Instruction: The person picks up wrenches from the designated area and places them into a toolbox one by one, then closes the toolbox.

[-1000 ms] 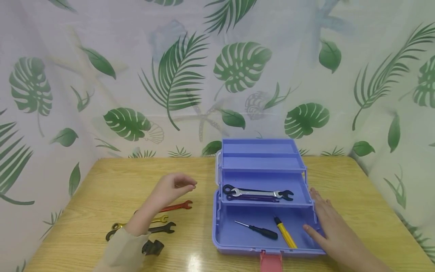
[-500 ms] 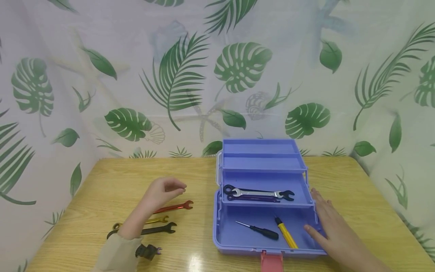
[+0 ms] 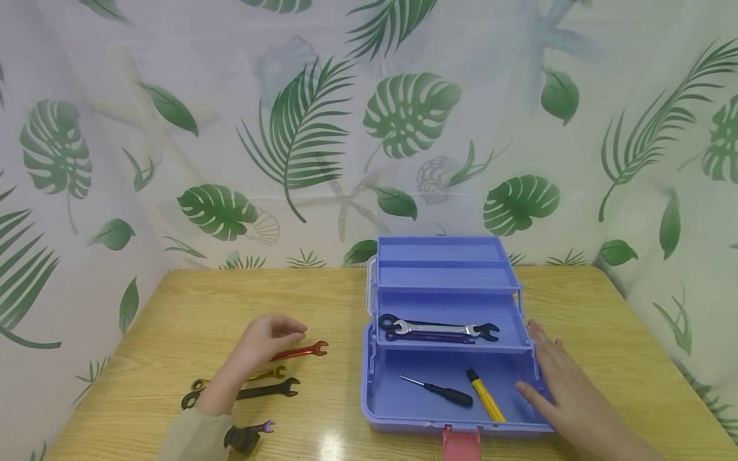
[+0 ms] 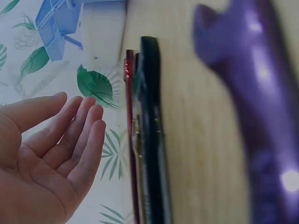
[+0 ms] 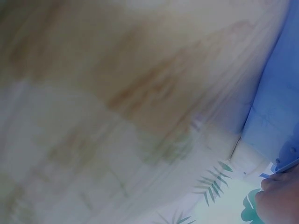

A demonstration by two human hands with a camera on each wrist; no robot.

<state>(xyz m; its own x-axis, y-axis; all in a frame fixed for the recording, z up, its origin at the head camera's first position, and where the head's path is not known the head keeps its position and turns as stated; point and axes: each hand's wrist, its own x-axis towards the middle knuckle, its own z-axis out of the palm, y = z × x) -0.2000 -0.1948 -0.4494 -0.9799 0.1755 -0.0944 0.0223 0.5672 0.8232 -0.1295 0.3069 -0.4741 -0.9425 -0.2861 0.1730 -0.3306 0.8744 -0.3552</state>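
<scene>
My left hand (image 3: 268, 340) hovers at the near end of a red wrench (image 3: 302, 350), fingers loosely bent and holding nothing. In the left wrist view its palm and fingers (image 4: 60, 135) show bare. Below lie a yellow wrench (image 3: 265, 374) and a black wrench (image 3: 268, 389), both partly hidden by the forearm. A purple wrench (image 3: 267, 426) pokes out beside the left wrist and looms large in the left wrist view. My right hand (image 3: 562, 381) rests with extended fingers along the right side of an unfolded blue toolbox (image 3: 398, 410).
The toolbox's middle tray (image 3: 450, 304) carries several wrenches, a silver one (image 3: 435, 328) among them. In its base lie a black-handled screwdriver (image 3: 450, 394) and a yellow-handled tool (image 3: 487, 397). A pink latch (image 3: 461, 443) hangs at the front. A leaf-print cloth (image 3: 323, 128) backs the wooden table (image 3: 334, 390).
My left hand has drawn down and to the left, toward the red wrench. The purple wrench has come into view beside the wrist. My right hand and the toolbox stay put.
</scene>
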